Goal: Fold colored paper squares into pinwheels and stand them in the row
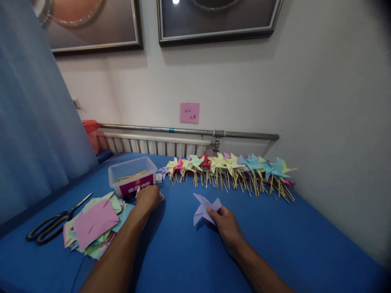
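Together on blue: a tub of thin sticks (132, 176) and a purple paper pinwheel (201, 209)

The open-topped clear tub (115, 181) has a purple label across its front; the tan sticks lie lengthwise inside it. A small white box (159, 178) is just beside its right end. The left hand (149, 196) is at the label's lower right, a pale edge showing past its knuckles; its fingertips are hidden, so I cannot tell what it grips. The right hand (227, 228) pinches the pinwheel by one side, thumb on top, in front of a row of finished pinwheels (216, 162) on sticks. Left of the left forearm lie cut papers (96, 221) in a pile, then scissors (55, 224). Behind, a red basket (91, 127) stands partly behind the curtain (39, 122), its contents hidden.
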`<state>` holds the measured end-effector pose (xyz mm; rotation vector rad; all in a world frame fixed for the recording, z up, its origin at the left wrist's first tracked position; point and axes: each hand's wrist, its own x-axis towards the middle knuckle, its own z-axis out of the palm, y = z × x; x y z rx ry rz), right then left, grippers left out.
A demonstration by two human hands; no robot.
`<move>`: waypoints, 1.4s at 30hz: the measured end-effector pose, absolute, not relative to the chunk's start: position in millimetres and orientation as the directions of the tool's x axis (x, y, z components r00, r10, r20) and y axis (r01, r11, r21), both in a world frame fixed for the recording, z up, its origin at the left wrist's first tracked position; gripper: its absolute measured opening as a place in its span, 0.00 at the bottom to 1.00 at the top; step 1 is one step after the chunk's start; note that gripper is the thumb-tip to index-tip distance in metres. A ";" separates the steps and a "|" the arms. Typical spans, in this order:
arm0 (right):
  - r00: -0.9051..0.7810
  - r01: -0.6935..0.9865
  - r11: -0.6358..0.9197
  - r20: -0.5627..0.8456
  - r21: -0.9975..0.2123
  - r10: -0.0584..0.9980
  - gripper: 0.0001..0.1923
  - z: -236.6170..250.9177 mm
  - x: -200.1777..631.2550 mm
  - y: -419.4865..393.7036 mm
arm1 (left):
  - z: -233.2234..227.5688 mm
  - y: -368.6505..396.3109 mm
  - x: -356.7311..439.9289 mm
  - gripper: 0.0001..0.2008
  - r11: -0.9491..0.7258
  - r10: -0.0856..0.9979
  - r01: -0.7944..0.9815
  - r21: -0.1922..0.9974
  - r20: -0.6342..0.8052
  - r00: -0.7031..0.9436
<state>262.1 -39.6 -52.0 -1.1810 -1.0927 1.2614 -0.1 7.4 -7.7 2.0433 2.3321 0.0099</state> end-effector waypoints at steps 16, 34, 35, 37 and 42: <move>0.052 -0.080 -0.049 -0.053 -0.996 0.997 0.16 -51.5 261.8 -39.1 | -11.9 8.2 2.4 0.16 0.111 0.988 0.994 0.011 0.110 -0.112; 0.024 -0.074 -0.046 -0.048 -0.996 0.999 0.16 -57.7 263.2 -33.9 | -3.6 5.0 -4.9 0.19 0.189 0.982 0.982 0.030 -0.035 -0.188; 0.022 -0.078 -0.041 -0.043 -0.996 0.999 0.17 -57.6 263.2 -33.8 | -3.8 5.5 -5.4 0.19 0.190 0.981 0.981 0.037 -0.035 -0.189; 0.017 -0.090 -0.032 -0.033 -0.995 0.999 0.17 -57.5 263.1 -34.0 | -4.2 6.3 -6.2 0.18 0.185 0.982 0.981 0.059 -0.044 -0.183; 0.025 -0.079 -0.033 -0.035 -0.996 0.999 0.19 -58.4 263.3 -34.8 | -6.1 7.4 -5.4 0.15 0.187 0.981 0.979 0.086 -0.065 -0.181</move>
